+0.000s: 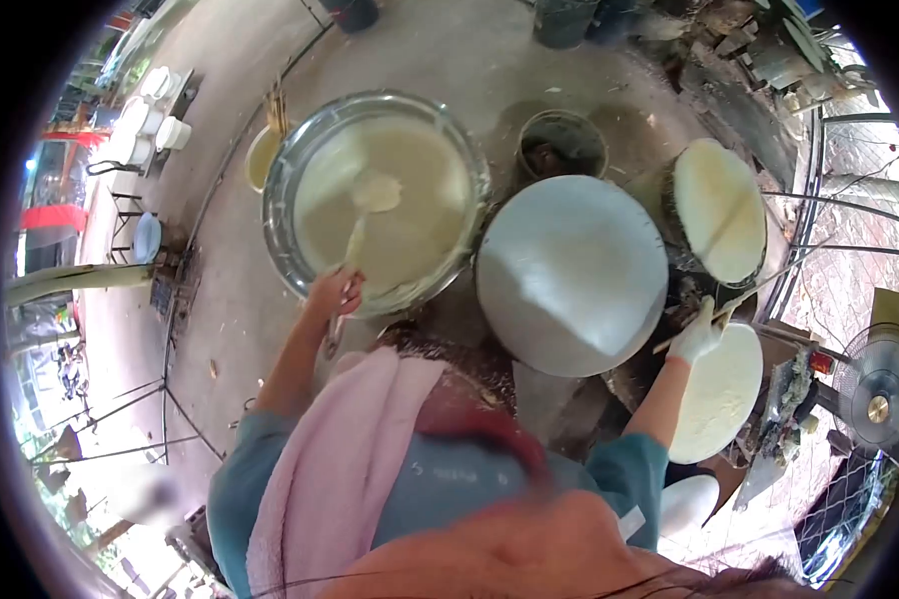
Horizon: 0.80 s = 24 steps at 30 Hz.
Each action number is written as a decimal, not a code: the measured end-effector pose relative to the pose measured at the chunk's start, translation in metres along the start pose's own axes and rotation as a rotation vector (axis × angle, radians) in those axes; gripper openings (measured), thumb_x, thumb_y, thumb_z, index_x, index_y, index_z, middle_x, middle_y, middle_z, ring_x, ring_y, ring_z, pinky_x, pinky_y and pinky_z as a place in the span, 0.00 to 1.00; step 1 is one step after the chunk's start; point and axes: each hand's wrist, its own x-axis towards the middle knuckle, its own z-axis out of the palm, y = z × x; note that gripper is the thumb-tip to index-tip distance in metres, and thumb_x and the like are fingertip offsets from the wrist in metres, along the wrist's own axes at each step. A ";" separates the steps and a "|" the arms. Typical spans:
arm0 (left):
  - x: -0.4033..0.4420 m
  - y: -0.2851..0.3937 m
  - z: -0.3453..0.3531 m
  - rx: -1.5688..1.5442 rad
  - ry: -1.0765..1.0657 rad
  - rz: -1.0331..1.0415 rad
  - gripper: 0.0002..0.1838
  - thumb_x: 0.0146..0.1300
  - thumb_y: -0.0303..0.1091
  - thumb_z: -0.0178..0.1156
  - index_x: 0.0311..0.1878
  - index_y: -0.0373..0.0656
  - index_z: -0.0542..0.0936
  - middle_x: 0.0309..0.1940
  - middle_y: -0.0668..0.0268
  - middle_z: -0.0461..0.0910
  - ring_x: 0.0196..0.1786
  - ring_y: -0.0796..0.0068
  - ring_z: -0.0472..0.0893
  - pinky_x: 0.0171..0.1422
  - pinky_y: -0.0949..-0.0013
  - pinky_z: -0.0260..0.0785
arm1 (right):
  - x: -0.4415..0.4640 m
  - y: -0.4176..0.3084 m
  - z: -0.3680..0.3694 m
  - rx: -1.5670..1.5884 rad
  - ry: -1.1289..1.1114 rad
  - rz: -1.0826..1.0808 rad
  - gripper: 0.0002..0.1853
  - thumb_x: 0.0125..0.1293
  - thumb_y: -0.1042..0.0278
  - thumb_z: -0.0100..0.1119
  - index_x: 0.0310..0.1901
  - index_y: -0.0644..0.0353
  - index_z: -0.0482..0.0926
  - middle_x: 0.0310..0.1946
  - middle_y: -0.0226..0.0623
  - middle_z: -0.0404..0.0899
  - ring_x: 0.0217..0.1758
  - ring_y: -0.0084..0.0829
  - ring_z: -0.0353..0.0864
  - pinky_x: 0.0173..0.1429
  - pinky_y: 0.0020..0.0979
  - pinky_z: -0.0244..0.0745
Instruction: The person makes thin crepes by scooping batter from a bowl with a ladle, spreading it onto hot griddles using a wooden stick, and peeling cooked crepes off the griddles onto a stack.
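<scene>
My left hand (338,294) is closed around the handle of a ladle (356,240). The ladle's bowl rests at the surface of a pale batter (425,225) filling a wide metal basin (277,225). On the other side, my right hand (697,337) wears a white glove and grips a long thin stick (769,280). That hand is over the upper edge of a round surface with a pale sheet (721,389) on it. Between my hands lies a large round whitish lid or plate (569,270); I cannot tell which.
Beyond the round plate stands a dark bucket (561,143). Another round pale-topped surface (719,210) sits at the upper right. A fan (877,394) stands at the far right. Left of the basin is a yellowish container (262,160) with sticks. White pots (140,120) stand farther left.
</scene>
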 end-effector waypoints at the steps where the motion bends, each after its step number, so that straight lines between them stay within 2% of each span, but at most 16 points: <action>1: 0.014 -0.011 -0.018 0.393 0.044 0.171 0.15 0.70 0.41 0.50 0.40 0.37 0.75 0.19 0.62 0.69 0.14 0.63 0.68 0.20 0.63 0.61 | -0.044 -0.009 -0.002 -0.131 0.018 -0.113 0.23 0.67 0.66 0.59 0.61 0.64 0.69 0.22 0.22 0.67 0.16 0.14 0.58 0.19 0.21 0.56; 2: 0.031 -0.022 -0.034 0.784 0.078 0.354 0.15 0.70 0.41 0.50 0.39 0.36 0.75 0.21 0.59 0.71 0.18 0.58 0.70 0.24 0.60 0.64 | -0.096 -0.027 -0.012 -0.227 -0.083 0.058 0.22 0.68 0.66 0.59 0.61 0.63 0.71 0.29 0.26 0.74 0.21 0.13 0.65 0.21 0.19 0.61; 4: 0.069 -0.041 -0.068 1.248 0.023 0.566 0.14 0.69 0.40 0.49 0.38 0.36 0.75 0.25 0.53 0.73 0.25 0.50 0.73 0.32 0.54 0.66 | -0.193 -0.036 -0.014 -0.007 -0.168 0.167 0.24 0.69 0.68 0.57 0.65 0.61 0.68 0.38 0.24 0.77 0.30 0.11 0.70 0.26 0.16 0.65; 5: 0.095 -0.045 -0.084 1.321 -0.060 0.593 0.14 0.68 0.39 0.49 0.38 0.36 0.75 0.27 0.51 0.74 0.29 0.47 0.73 0.36 0.52 0.66 | -0.222 -0.005 -0.035 -0.194 -0.292 -0.055 0.24 0.66 0.77 0.56 0.64 0.68 0.68 0.58 0.37 0.76 0.54 0.25 0.76 0.59 0.26 0.69; 7: 0.148 -0.058 -0.105 1.400 -0.230 0.701 0.12 0.67 0.36 0.49 0.37 0.37 0.75 0.31 0.48 0.76 0.35 0.45 0.75 0.41 0.49 0.67 | -0.306 -0.015 -0.026 -0.402 -0.310 0.012 0.23 0.64 0.78 0.60 0.61 0.68 0.71 0.58 0.39 0.76 0.54 0.25 0.76 0.58 0.27 0.72; 8: 0.169 -0.063 -0.106 1.405 -0.311 0.787 0.11 0.66 0.35 0.50 0.36 0.38 0.75 0.34 0.48 0.77 0.37 0.45 0.76 0.42 0.49 0.67 | -0.337 0.001 -0.033 -0.345 -0.312 0.176 0.24 0.63 0.79 0.60 0.62 0.67 0.72 0.56 0.37 0.77 0.52 0.24 0.76 0.57 0.26 0.72; 10: 0.156 -0.001 -0.050 0.958 -0.092 0.083 0.11 0.64 0.34 0.51 0.37 0.36 0.76 0.33 0.47 0.77 0.39 0.43 0.77 0.42 0.48 0.69 | -0.387 0.004 -0.027 -0.248 -0.314 0.320 0.24 0.63 0.80 0.59 0.62 0.69 0.71 0.58 0.37 0.76 0.54 0.23 0.76 0.57 0.25 0.72; 13: 0.258 -0.061 -0.080 1.568 -0.236 0.684 0.10 0.62 0.34 0.52 0.35 0.35 0.75 0.31 0.50 0.76 0.36 0.48 0.79 0.43 0.49 0.71 | -0.429 0.019 -0.032 -0.252 -0.322 0.394 0.24 0.63 0.83 0.58 0.62 0.71 0.70 0.60 0.37 0.74 0.58 0.24 0.74 0.59 0.25 0.71; 14: 0.258 -0.062 -0.084 1.589 -0.314 0.629 0.11 0.63 0.35 0.51 0.37 0.34 0.75 0.31 0.49 0.77 0.35 0.48 0.79 0.41 0.49 0.71 | -0.439 0.015 -0.030 -0.266 -0.322 0.416 0.25 0.62 0.83 0.59 0.62 0.71 0.70 0.60 0.38 0.74 0.58 0.25 0.74 0.59 0.25 0.71; 16: 0.249 -0.065 -0.093 1.629 -0.464 0.513 0.14 0.65 0.36 0.50 0.42 0.33 0.76 0.32 0.46 0.79 0.32 0.48 0.80 0.37 0.49 0.72 | -0.458 0.025 -0.036 -0.243 -0.319 0.374 0.22 0.63 0.82 0.58 0.60 0.69 0.72 0.46 0.32 0.79 0.45 0.20 0.77 0.50 0.23 0.73; 18: 0.232 -0.084 -0.106 1.249 -0.515 0.148 0.15 0.66 0.37 0.51 0.45 0.33 0.75 0.31 0.50 0.80 0.30 0.51 0.80 0.36 0.51 0.72 | -0.475 0.011 -0.032 -0.234 -0.366 0.477 0.24 0.63 0.82 0.58 0.62 0.68 0.71 0.49 0.34 0.79 0.47 0.22 0.78 0.52 0.24 0.74; 19: 0.218 -0.097 -0.114 1.055 -0.525 -0.024 0.16 0.66 0.38 0.51 0.47 0.33 0.75 0.31 0.51 0.80 0.29 0.53 0.79 0.35 0.51 0.72 | -0.486 0.020 -0.039 -0.175 -0.379 0.514 0.25 0.62 0.80 0.61 0.62 0.70 0.70 0.54 0.34 0.76 0.50 0.22 0.77 0.56 0.23 0.72; 21: 0.185 -0.128 -0.130 0.648 -0.520 -0.344 0.18 0.67 0.39 0.51 0.50 0.32 0.74 0.30 0.55 0.80 0.27 0.57 0.79 0.33 0.53 0.72 | -0.513 0.038 -0.062 -0.225 -0.481 0.575 0.25 0.65 0.76 0.60 0.64 0.68 0.69 0.52 0.32 0.78 0.48 0.20 0.77 0.55 0.22 0.72; 22: 0.168 -0.144 -0.135 0.556 -0.516 -0.341 0.20 0.67 0.40 0.51 0.52 0.33 0.74 0.30 0.57 0.80 0.27 0.59 0.78 0.33 0.54 0.72 | -0.529 0.042 -0.071 -0.250 -0.542 0.594 0.25 0.66 0.75 0.59 0.64 0.67 0.68 0.52 0.32 0.78 0.48 0.19 0.77 0.55 0.21 0.71; 23: 0.151 -0.159 -0.139 0.463 -0.513 -0.338 0.21 0.68 0.42 0.51 0.54 0.33 0.73 0.30 0.59 0.80 0.28 0.62 0.78 0.33 0.55 0.72 | -0.547 0.054 -0.083 -0.237 -0.575 0.620 0.25 0.67 0.71 0.59 0.65 0.61 0.69 0.49 0.33 0.80 0.47 0.17 0.77 0.54 0.20 0.71; 24: 0.131 -0.174 -0.139 0.493 -0.516 -0.186 0.23 0.68 0.45 0.51 0.56 0.33 0.73 0.31 0.61 0.79 0.28 0.65 0.78 0.32 0.56 0.72 | -0.559 0.054 -0.090 -0.389 -0.629 0.641 0.24 0.67 0.66 0.60 0.65 0.51 0.72 0.45 0.36 0.83 0.46 0.16 0.76 0.52 0.20 0.71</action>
